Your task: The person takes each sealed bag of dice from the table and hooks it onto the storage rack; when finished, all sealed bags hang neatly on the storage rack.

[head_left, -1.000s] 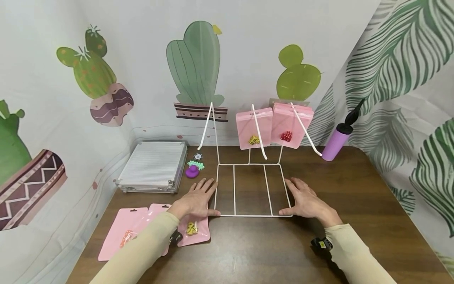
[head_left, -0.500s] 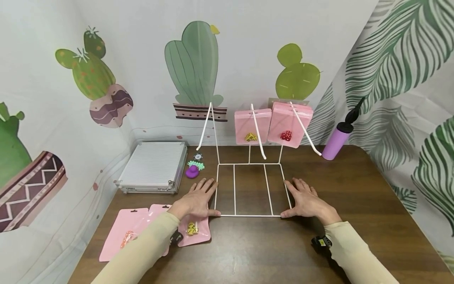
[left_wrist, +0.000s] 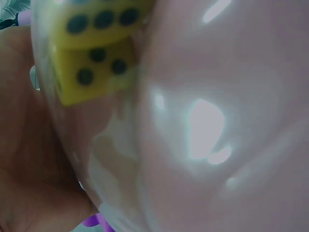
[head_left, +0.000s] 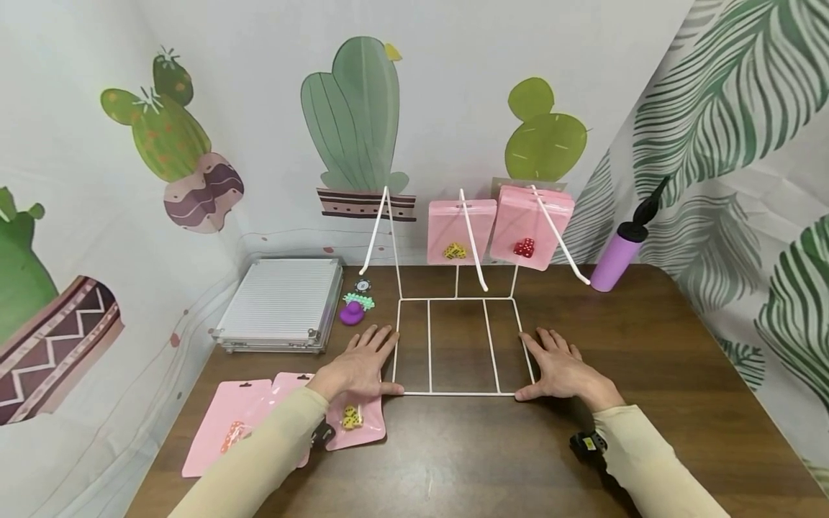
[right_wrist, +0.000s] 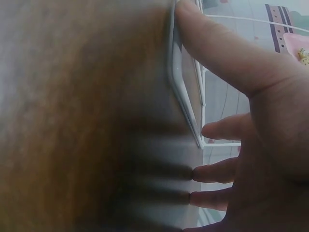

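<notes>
two hands apart, fingers spread, left hand (head_left: pixel 360 367) and right hand (head_left: pixel 562 368) touching white rack (head_left: pixel 429 345); left pulling back could snag dice packet (head_left: pixel 359 426) toward worktop (head_left: pixel 453 460) left edge.

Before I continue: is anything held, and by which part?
Nothing is gripped: left hand and right hand touch the white wire rack around its base's front corners.

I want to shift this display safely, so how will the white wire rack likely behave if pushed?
The white wire rack is probably stiff; its rods span without sagging. Mostly open frame, it's likely light for its size. The hanging pink packets may swing on their hooks.
</notes>
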A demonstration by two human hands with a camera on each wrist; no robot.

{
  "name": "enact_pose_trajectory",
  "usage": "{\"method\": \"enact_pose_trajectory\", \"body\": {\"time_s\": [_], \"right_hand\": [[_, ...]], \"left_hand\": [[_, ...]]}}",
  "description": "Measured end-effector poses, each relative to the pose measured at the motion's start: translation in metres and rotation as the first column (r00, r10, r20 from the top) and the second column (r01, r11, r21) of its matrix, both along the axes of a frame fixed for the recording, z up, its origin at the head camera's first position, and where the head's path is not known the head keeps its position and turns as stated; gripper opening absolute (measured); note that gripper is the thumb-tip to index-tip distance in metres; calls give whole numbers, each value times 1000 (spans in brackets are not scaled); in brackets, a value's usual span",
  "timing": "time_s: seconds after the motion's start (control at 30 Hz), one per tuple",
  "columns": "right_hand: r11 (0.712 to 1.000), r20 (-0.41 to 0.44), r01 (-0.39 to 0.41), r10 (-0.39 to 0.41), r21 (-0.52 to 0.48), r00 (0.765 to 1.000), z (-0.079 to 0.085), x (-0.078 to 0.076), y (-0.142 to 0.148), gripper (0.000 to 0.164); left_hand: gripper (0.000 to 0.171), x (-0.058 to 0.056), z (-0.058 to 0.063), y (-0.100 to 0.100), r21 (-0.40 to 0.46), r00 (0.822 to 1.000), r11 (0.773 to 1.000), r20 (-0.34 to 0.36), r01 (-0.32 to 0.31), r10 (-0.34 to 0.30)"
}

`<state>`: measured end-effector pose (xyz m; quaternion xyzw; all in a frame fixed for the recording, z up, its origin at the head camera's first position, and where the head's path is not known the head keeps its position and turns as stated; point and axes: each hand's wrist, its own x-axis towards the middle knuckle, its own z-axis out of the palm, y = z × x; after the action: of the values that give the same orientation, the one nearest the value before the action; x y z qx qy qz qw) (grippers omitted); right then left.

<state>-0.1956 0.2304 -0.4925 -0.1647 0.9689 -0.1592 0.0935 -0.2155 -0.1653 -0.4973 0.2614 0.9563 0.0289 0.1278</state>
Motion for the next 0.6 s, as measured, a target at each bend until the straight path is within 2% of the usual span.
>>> {"method": "enact_pose_trajectory", "body": {"time_s": [0.47, 0.6], "right_hand": [[999, -2, -14, 14, 31, 1000, 2, 1, 0, 116], [1000, 15, -16, 15, 24, 1000, 1, 2, 1, 115]], "left_hand": [[111, -1, 3, 1, -26, 1000, 1000, -4, -3, 3], [111, -1, 4, 1, 1, 1000, 1000, -1, -4, 4]]}}
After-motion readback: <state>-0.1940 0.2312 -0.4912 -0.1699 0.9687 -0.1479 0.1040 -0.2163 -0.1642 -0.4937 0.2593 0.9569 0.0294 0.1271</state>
